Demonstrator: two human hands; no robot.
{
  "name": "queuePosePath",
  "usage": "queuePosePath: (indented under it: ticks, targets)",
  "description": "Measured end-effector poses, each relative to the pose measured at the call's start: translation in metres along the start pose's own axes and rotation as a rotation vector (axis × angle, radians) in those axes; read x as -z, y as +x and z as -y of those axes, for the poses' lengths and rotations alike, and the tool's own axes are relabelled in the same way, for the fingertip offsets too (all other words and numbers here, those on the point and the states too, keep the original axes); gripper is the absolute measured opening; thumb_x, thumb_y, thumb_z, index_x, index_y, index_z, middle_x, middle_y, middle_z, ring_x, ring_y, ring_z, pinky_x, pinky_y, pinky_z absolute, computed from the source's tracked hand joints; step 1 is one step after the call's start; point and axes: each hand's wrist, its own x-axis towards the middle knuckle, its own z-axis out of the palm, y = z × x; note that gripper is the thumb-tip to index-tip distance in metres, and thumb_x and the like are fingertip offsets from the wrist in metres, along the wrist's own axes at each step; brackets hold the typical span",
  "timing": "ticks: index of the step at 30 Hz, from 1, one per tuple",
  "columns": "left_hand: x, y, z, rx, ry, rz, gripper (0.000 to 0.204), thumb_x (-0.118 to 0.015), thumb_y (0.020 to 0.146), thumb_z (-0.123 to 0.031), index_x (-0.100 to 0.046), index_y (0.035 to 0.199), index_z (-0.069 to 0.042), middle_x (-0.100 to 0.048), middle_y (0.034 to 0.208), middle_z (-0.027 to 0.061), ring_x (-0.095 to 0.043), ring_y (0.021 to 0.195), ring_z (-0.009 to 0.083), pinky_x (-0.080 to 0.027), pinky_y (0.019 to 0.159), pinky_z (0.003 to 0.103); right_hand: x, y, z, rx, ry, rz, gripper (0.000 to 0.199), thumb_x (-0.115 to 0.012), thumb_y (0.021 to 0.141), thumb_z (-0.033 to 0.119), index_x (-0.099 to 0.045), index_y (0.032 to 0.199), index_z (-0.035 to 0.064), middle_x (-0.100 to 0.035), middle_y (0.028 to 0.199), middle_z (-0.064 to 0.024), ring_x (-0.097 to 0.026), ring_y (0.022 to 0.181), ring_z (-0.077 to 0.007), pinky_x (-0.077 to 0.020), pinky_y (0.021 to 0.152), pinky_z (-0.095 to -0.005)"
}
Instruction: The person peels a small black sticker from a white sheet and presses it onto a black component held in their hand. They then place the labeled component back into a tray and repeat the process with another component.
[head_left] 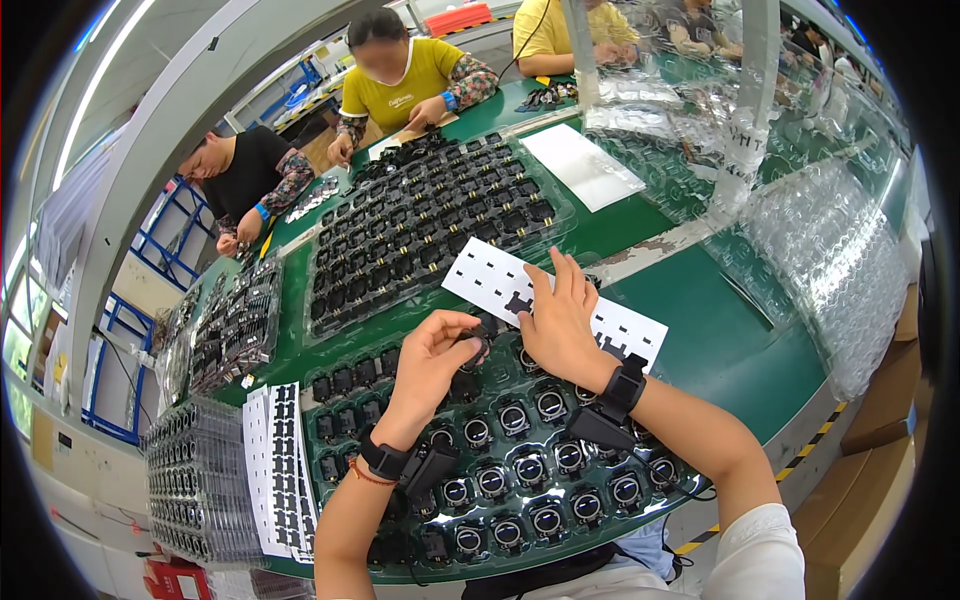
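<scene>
Below my wrists lies a clear plastic tray [655,495] of round black parts; my left hand [432,352] pinches one small black part [478,343], my right hand [556,322] rests flat, fingers released, on a white perforated sticker sheet [487,275] at centre frame.

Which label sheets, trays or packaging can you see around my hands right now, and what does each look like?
White sticker sheet: under the right hand, rectangular, black die-cut pieces.
Second white sheet: left of the near tray, rows of black pieces.
Near tray: clear plastic, round black parts; left hand pinches one.
Clear tray stack: far left.

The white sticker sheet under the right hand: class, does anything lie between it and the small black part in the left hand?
Nothing visible does. The left hand holds the small black part just beside the right hand, which rests on the white sticker sheet.
</scene>
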Motion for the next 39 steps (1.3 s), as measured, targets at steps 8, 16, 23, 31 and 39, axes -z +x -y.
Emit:
queuePosePath:
  ticks: [8, 16, 23, 31, 39]
  targets:
    - [-0.011, 0.002, 0.008, -0.055, 0.677, -0.031, 0.024, -0.072, 0.072, -0.001, -0.055, 0.089, 0.002, -0.062, 0.086, 0.0085, -0.062, 0.064, 0.0118, -0.050, 0.059, 0.026, 0.000, 0.004, -0.016, -0.012, -0.012, 0.114, 0.054, -0.064, 0.074, 0.010, -0.045, 0.124, 0.0022, -0.043, 0.125, -0.0181, -0.039, 0.118, -0.0338, -0.0252, 0.095, -0.0476]
    - [-0.010, 0.004, 0.026, -0.230, 0.935, 0.015, 0.021, -0.074, 0.070, -0.003, -0.055, 0.078, 0.002, -0.055, 0.075, 0.0102, -0.064, 0.061, 0.0184, -0.050, 0.055, 0.029, 0.003, 0.008, -0.017, -0.027, -0.025, 0.081, 0.053, -0.065, 0.070, 0.007, -0.048, 0.120, 0.0022, -0.048, 0.115, -0.0149, -0.045, 0.105, -0.0308, -0.0278, 0.087, -0.0451]
    - [-0.015, 0.000, 0.008, -0.147, 0.985, 0.015, 0.018, -0.071, 0.077, -0.010, -0.059, 0.084, 0.002, -0.061, 0.089, 0.0137, -0.063, 0.081, 0.0153, -0.050, 0.070, 0.029, 0.008, 0.014, -0.016, -0.061, 0.089, 0.061, 0.039, -0.057, 0.075, -0.001, -0.052, 0.114, 0.0064, -0.051, 0.109, -0.0114, -0.049, 0.101, -0.0269, -0.0283, 0.085, -0.0414]
    - [-0.006, -0.005, 0.024, -0.035, -0.056, -0.154, 0.028, -0.064, 0.085, -0.007, -0.053, 0.108, 0.004, -0.063, 0.104, 0.0113, -0.061, 0.094, 0.0163, -0.050, 0.082, 0.029, 0.025, 0.020, 0.005, 0.015, 0.473, -0.036, 0.027, -0.049, 0.079, -0.008, -0.057, 0.100, 0.0072, -0.054, 0.100, -0.0068, -0.052, 0.094, -0.0237, -0.0293, 0.083, -0.0382]
    - [-0.001, -0.011, 0.013, 0.081, -0.269, -0.166, 0.038, -0.063, 0.084, 0.000, -0.046, 0.118, 0.003, -0.063, 0.104, 0.0106, -0.062, 0.092, 0.0157, -0.052, 0.083, 0.028, 0.032, 0.012, 0.025, 0.239, 0.341, -0.133, 0.018, -0.057, 0.081, 0.001, -0.058, 0.096, 0.0098, -0.056, 0.100, -0.0028, -0.051, 0.095, -0.0215, -0.0275, 0.085, -0.0384]
